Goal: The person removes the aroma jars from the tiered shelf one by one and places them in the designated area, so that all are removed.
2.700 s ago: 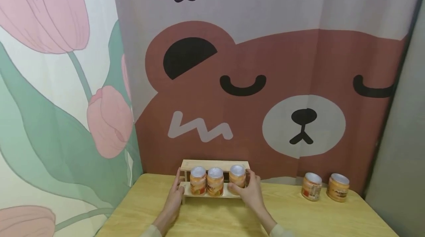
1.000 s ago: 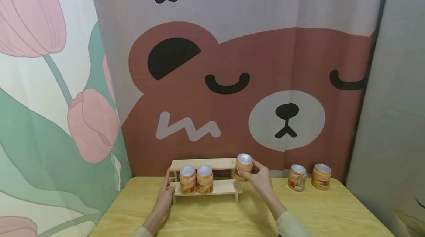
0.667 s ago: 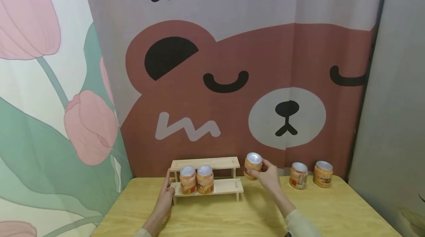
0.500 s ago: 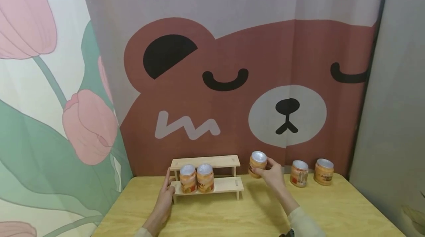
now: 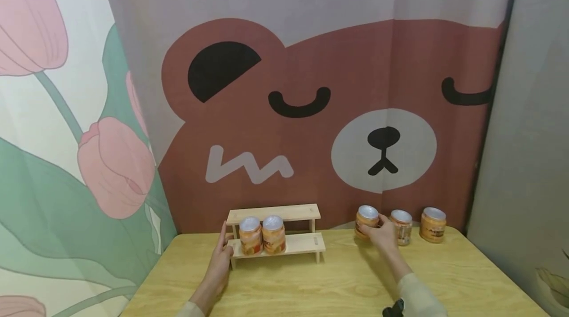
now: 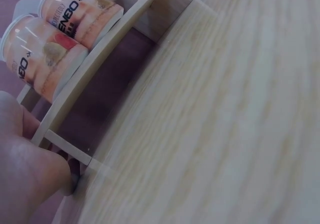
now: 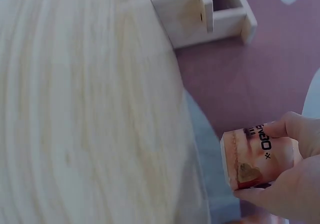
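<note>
My right hand (image 5: 386, 240) holds an orange can with a silver lid (image 5: 365, 217) upright, low near the table's back edge. In the right wrist view, thumb and fingers wrap that can (image 7: 247, 156), its dark lettering partly covered. My left hand (image 5: 218, 261) grips the left end of a two-step wooden shelf (image 5: 304, 243). The left wrist view has this hand (image 6: 30, 169) at the shelf's end leg, some fingers hidden behind the wood. Two similar cans, a left one (image 5: 251, 240) and a right one (image 5: 273, 239), stand side by side on the lower step.
Two more orange cans stand at the back right of the wooden table (image 5: 284, 287): one (image 5: 402, 230) just beside my right hand, partly covered by it, the other (image 5: 433, 228) farther right. A bear-print curtain (image 5: 249, 129) hangs directly behind the table.
My right hand has taken the third can off the shelf's lower step and carried it right, near the two cans there. The left hand stays at the shelf. The head view has shifted.
</note>
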{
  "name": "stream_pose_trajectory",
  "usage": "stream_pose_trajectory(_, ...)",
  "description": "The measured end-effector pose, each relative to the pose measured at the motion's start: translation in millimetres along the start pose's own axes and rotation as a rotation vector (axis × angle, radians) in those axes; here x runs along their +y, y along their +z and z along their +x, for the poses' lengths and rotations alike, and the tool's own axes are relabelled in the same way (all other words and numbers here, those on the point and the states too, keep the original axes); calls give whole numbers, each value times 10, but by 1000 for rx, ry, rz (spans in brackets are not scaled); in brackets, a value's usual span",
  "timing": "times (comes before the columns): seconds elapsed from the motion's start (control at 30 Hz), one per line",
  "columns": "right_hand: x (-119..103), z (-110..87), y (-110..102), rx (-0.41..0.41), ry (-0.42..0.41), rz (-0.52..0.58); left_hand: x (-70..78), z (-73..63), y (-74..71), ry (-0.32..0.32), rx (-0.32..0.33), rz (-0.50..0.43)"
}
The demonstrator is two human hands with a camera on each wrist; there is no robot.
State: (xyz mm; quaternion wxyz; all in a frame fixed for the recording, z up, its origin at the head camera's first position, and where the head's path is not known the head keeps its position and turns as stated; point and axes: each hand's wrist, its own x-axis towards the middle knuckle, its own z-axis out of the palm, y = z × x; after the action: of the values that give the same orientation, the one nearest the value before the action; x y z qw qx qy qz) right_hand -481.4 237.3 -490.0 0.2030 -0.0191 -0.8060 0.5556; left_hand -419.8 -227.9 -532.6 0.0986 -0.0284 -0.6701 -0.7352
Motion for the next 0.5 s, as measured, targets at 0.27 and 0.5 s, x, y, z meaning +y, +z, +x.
stream_pose_trajectory(0.27, 115, 32, -144, 4, 15, 42, -26, 22, 10, 9, 0, 9)
stream_pose_trajectory(0.5, 181, 36, -148, 15, -95, -113, -10, 10, -8, 3, -6, 12)
